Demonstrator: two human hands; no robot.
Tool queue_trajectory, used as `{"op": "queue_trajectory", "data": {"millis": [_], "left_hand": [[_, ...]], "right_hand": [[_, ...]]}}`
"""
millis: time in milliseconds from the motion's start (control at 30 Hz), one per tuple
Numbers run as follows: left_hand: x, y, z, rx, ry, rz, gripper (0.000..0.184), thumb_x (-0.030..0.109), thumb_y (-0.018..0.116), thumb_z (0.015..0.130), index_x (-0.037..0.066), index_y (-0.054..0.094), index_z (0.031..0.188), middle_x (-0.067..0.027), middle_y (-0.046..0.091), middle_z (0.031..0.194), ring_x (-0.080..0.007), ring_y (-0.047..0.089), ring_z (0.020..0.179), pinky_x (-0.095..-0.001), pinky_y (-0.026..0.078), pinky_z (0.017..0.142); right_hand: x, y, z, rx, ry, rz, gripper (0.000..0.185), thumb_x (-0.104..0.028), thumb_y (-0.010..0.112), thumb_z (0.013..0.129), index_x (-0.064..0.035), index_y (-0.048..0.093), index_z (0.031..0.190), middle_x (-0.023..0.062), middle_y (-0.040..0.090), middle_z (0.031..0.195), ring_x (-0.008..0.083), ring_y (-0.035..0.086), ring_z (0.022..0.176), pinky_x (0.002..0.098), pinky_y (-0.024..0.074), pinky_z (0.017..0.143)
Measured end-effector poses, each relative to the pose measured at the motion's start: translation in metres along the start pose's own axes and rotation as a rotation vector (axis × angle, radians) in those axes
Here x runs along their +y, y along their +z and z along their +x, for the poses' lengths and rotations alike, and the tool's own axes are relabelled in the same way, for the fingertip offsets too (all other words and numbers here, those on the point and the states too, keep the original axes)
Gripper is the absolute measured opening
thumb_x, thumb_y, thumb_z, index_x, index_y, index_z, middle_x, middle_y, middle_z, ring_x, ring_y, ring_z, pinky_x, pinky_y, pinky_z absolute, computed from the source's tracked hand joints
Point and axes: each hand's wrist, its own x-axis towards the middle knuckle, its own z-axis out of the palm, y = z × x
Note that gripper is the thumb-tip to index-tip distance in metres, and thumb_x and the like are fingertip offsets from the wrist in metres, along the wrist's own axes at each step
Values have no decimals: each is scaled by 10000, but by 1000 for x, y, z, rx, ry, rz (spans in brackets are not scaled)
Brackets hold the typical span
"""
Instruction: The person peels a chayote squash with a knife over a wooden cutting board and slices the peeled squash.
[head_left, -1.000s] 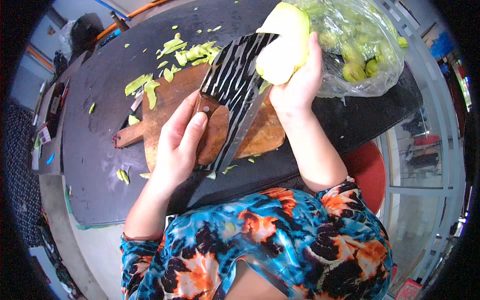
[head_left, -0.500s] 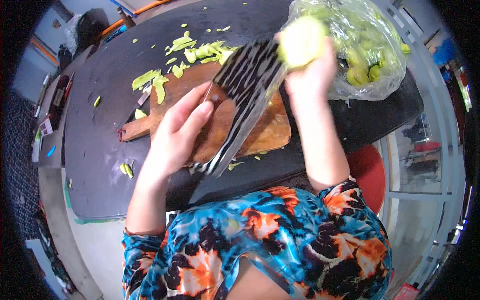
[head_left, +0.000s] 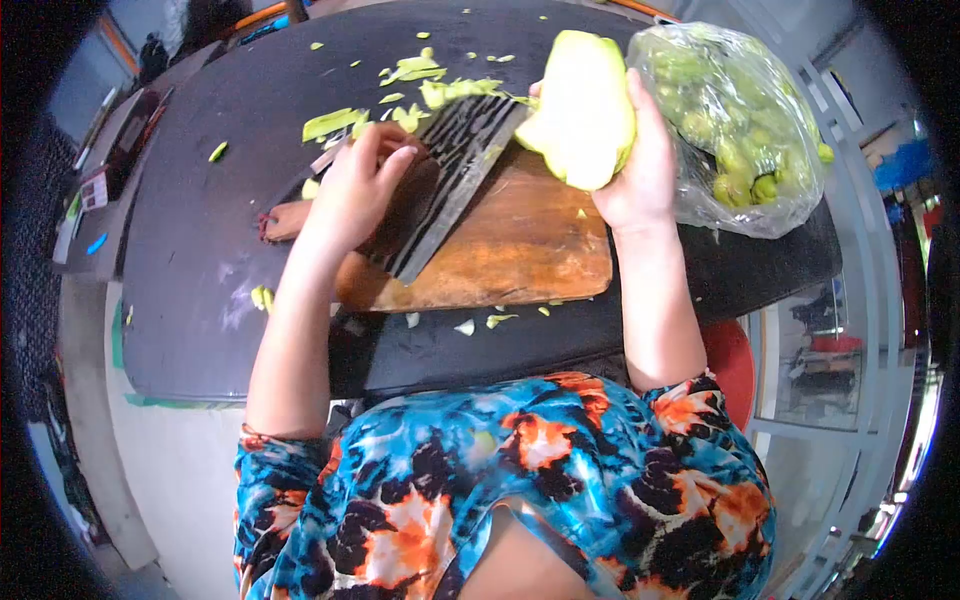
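Note:
My left hand is closed around the handle of a broad cleaver, whose dark, streaked blade is tilted above the cutting board. The handle is mostly hidden by my fingers. In my right hand is a large peeled fruit, pale green-yellow and mango-like in shape, with a smooth wet surface. My fingers wrap its right side and back. The blade's upper end is close to the fruit's lower left edge; whether they touch I cannot tell. Beneath both lies the wooden cutting board, its handle pointing left.
Strips of green peel lie along the board's far side, with smaller scraps scattered on the dark table. A clear plastic bag of green pieces stands at the right. A red stool shows under the table's right edge.
The fruit has come lower and now shows its long side, sharp instead of blurred. My left hand and the cleaver have shifted slightly, the blade lying further from me. The view has moved a little.

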Motion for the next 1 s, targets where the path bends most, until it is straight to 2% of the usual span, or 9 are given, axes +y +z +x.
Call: {"op": "queue_trajectory", "data": {"millis": [33, 167, 233, 400, 467, 500, 700, 867, 1000], "left_hand": [[0, 3, -1, 151, 135, 257, 312, 278, 559, 946, 19, 576, 1119, -135, 629, 1003, -233, 609, 954, -364, 472, 832], [43, -7, -15, -142, -24, -941, 454, 298, 546, 962, 27, 431, 1308, -93, 595, 1088, -172, 600, 954, -301, 482, 796], [61, 3, -23, -24, -46, -1178, 533, 346, 597, 930, 22, 415, 1312, -73, 580, 1094, -115, 585, 901, -249, 477, 746], [32, -8, -9, 117, -96, -1284, 472, 302, 654, 888, 43, 469, 1236, -47, 629, 1043, -125, 643, 888, -274, 548, 748], [8, -16, 1, 186, -89, -1447, 399, 294, 643, 890, 62, 499, 1180, -56, 634, 1035, -175, 659, 876, -332, 561, 753], [5, -22, 1, 297, -128, -1494, 385, 304, 631, 894, 70, 511, 1176, -56, 634, 1018, -184, 661, 860, -322, 562, 728], [-8, -40, 2, 377, -60, -1521, 385, 355, 614, 913, 80, 527, 1168, -67, 618, 1053, -280, 631, 988, -371, 544, 689], [4, -28, -2, 293, -53, -1501, 534, 476, 527, 934, 73, 439, 1273, -129, 597, 1143, -320, 632, 1032, -420, 569, 728], [12, -21, -3, 140, -110, -1568, 465, 254, 553, 858, -18, 475, 1227, -171, 605, 1123, -309, 622, 1045, -416, 544, 734]], "right_hand": [[5, 9, 0, 6, 32, -2, 560, -418, 305, 1006, 40, 497, 1265, 239, 611, 1153, 291, 639, 1011, 380, 518, 903], [25, 42, -1, -125, 0, -57, 453, -335, 380, 1009, 22, 511, 1256, 159, 634, 1131, 232, 654, 981, 373, 523, 895], [46, 59, 5, -207, -146, -152, 348, -251, 419, 1008, 1, 544, 1211, 86, 614, 1134, 159, 592, 1062, 316, 463, 948], [79, 78, 49, -215, -575, -710, 302, -297, 481, 987, -46, 628, 1066, 63, 574, 982, 164, 549, 935, 304, 432, 861], [61, 65, 59, -419, -275, -840, 321, -276, 507, 976, -93, 467, 1237, 96, 521, 1110, 199, 473, 1080, 337, 353, 951], [71, 77, 47, -249, -364, -758, 306, -325, 483, 980, -57, 618, 1036, 76, 601, 852, 181, 593, 825, 348, 470, 779], [104, 92, 6, -615, -122, -1991, 426, -488, 497, 901, -98, 660, 949, 160, 679, 835, 300, 679, 812, 416, 519, 704], [86, 89, -23, -707, -233, -2180, 357, -460, 531, 880, -128, 662, 871, 113, 673, 787, 299, 667, 743, 433, 512, 679], [63, 47, -53, -629, -329, -2057, 181, -247, 632, 802, -96, 593, 893, 118, 617, 811, 315, 637, 773, 425, 500, 681]]}}
